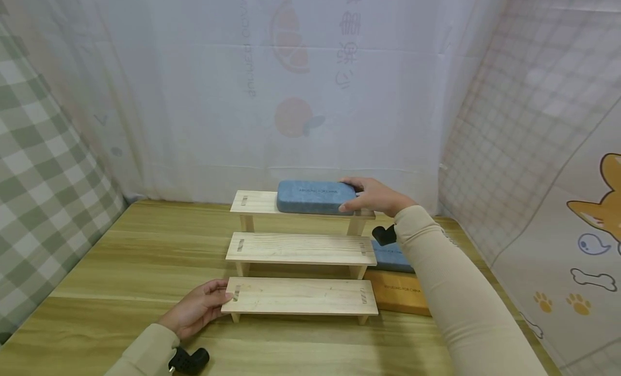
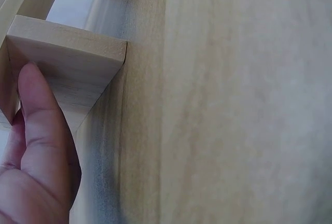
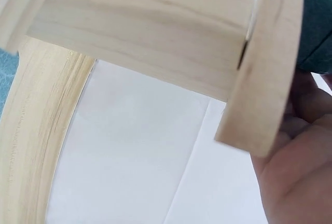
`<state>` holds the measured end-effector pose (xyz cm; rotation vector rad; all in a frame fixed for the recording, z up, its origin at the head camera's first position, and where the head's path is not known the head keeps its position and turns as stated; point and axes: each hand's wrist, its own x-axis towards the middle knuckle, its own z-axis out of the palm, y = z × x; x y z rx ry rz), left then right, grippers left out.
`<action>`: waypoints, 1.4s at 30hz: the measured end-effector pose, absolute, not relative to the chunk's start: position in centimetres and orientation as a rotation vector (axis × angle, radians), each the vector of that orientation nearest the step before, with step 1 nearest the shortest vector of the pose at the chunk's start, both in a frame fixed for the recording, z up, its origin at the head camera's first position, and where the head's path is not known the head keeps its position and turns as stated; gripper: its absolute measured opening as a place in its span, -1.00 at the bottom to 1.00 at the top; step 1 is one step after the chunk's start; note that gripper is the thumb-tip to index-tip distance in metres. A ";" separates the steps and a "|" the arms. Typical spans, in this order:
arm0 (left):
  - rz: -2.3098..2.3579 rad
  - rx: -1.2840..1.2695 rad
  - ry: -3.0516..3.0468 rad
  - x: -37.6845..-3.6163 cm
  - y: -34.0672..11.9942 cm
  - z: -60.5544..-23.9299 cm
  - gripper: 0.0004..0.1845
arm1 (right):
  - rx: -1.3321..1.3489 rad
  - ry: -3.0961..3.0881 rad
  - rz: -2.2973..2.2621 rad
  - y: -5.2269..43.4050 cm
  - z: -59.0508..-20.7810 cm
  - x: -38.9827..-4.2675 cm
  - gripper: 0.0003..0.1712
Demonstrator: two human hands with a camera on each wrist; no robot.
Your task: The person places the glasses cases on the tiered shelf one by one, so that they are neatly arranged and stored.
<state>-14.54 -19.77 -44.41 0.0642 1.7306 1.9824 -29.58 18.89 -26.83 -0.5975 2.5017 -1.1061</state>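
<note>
A three-tier wooden display stand stands on the table like a small staircase. On its top tier lies a blue glasses case with dark lettering. My right hand grips that case by its right end, thumb at the front and fingers behind. At the lower left, my left hand holds the left end of the lowest tier, with the thumb at the top edge. The left wrist view shows a finger against the wooden leg under the board.
To the right of the stand lie a second blue case and an orange case, partly hidden by my right arm. The wood-grain table meets a white printed curtain behind, with checked cloth on the left.
</note>
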 end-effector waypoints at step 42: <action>1.954 0.101 1.769 -14.5 -19.8 -44.7 -0.22 | -0.538 2.645 -1.494 33.6 -35.7 -18.2 -0.22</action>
